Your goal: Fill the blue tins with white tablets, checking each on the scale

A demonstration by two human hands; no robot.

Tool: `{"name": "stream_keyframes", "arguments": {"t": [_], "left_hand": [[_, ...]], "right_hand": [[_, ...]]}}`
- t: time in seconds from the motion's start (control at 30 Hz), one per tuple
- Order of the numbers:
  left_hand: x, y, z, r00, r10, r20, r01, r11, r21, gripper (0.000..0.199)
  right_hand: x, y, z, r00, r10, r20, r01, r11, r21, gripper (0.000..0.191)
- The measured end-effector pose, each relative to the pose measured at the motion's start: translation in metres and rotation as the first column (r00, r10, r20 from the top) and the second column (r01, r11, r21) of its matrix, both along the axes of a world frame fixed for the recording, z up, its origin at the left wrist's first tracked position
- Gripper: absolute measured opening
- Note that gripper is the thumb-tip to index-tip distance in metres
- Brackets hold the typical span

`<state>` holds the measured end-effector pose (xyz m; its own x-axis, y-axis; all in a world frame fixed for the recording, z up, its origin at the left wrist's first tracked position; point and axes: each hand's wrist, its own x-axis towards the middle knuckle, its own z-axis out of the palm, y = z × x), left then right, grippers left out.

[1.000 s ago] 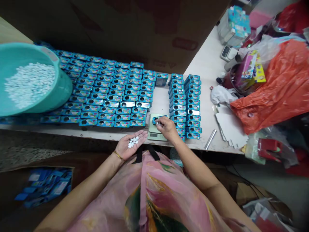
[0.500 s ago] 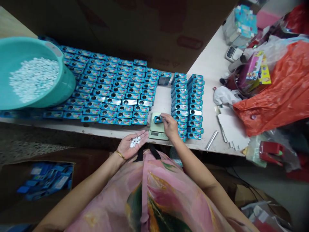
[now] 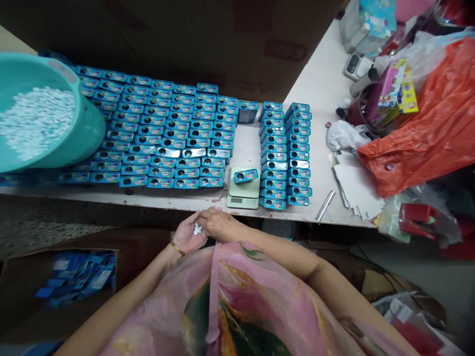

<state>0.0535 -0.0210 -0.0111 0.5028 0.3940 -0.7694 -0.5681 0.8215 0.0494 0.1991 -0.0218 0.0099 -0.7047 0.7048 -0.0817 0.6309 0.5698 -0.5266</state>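
Observation:
My left hand (image 3: pixel 186 235) lies palm up below the table's front edge, cupping several small white candies (image 3: pixel 198 229). Over that palm comes my right hand (image 3: pixel 217 223), its curled fingers at the candies; the fingertips are hidden, so whether they pinch any cannot be seen. Just beyond both hands a pale green digital scale (image 3: pixel 243 203) stands at the table's edge. A single blue candy box (image 3: pixel 245 176), with a dark round window on its top face, rests slightly tilted on the scale's plate, touched by neither hand.
Packed rows of blue boxes (image 3: pixel 165 126) fill the table's left; two shorter columns (image 3: pixel 273 150) stand right of the scale. A turquoise bucket (image 3: pixel 87 129) of white candies is far left. A large carton (image 3: pixel 178 39) walls the back. A metal tube (image 3: pixel 325 206) and red plastic bag (image 3: pixel 426 133) lie right.
My right hand has let go of the box on the scale and come back to my left palm. The left hand has drawn slightly nearer my body. The view has shifted a little.

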Motion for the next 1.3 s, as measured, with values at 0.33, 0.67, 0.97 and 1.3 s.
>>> {"name": "stream_keyframes", "arguments": {"t": [0.33, 0.67, 0.97, 1.3], "left_hand": [[0.021, 0.015, 0.000, 0.997, 0.069, -0.027, -0.068, 0.997, 0.040, 0.021], [0.025, 0.032, 0.007, 0.998, 0.047, 0.037, -0.049, 0.998, 0.042, 0.027], [0.012, 0.021, 0.007, 0.997, 0.076, 0.018, -0.076, 0.997, 0.029, 0.028], [0.014, 0.009, 0.001, 0.998, -0.013, 0.068, 0.012, 1.000, 0.012, 0.025]], "right_hand": [[0.024, 0.015, -0.007, 0.915, -0.302, -0.267, 0.249, 0.944, -0.215, 0.014], [0.101, 0.059, -0.020, 0.728, -0.582, -0.363, 0.626, 0.780, 0.003, 0.018], [0.113, 0.021, -0.004, 0.662, -0.636, -0.398, 0.714, 0.696, 0.077, 0.024], [0.027, -0.004, 0.000, 0.956, -0.205, -0.208, 0.202, 0.979, -0.037, 0.023]]}}
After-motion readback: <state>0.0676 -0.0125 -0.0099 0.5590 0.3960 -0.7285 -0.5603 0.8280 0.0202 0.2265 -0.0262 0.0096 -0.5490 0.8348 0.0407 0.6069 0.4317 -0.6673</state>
